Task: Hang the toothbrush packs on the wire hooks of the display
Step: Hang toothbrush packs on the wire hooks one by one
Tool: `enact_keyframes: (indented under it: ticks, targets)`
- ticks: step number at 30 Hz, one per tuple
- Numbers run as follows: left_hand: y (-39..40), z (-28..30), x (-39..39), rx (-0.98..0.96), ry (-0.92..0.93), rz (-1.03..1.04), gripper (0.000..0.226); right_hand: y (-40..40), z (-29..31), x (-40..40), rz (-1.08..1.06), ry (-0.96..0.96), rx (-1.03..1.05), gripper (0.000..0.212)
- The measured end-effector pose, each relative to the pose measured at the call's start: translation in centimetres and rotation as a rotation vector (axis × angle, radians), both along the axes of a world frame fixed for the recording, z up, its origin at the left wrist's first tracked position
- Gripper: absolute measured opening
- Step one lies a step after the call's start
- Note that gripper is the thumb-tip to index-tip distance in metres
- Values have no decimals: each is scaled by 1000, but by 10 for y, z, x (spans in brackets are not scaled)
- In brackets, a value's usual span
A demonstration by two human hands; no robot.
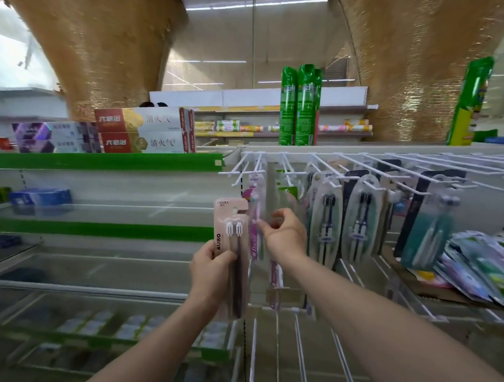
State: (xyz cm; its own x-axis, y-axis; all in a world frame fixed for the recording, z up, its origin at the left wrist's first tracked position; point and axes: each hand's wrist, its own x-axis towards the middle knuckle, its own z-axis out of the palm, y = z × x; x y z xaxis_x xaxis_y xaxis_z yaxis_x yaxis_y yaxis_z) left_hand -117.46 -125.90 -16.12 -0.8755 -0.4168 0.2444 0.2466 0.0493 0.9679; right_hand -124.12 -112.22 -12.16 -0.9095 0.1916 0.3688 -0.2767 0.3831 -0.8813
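Left hand (212, 266) round pink toothbrush pack (232, 240), below wire hooks (245, 169)

A shop aisle under bright ceiling strip lights (225, 61), which reflect off a glossy pale wall behind. Left, white metal shelves (103, 207) with green edge strips (101, 161); toothpaste boxes (143, 130) stacked on the top one, blue packs (41, 198) on the tier below. Green spray cans (300, 106) stand on top at the middle. Farther back, another shelf (256, 110) carries rolls of wrap (228, 126). Woven straw brim (106, 53) frames the upper corners
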Motion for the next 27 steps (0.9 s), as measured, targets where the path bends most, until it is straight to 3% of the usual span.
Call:
enact_keyframes:
  ticks: [4, 8, 22, 24, 27]
  targets:
    - [22, 1, 0, -33, -24, -68, 15, 38, -4, 2, -217, 147, -46, 24]
    - [44, 4, -3, -53, -28, -80, 12, 79, 4, -4, -474, 184, -32, 40]
    - [83, 10, -5, -16, -28, -104, 12, 101, 20, -19, -266, -125, 90, 81]
    - [85, 11, -3, -15, -28, -106, 13, 103, 21, -20, -266, -133, 62, 67]
    - [88, 12, -4, -29, -43, -85, 10, 106, 24, -15, -227, -132, -25, 24]
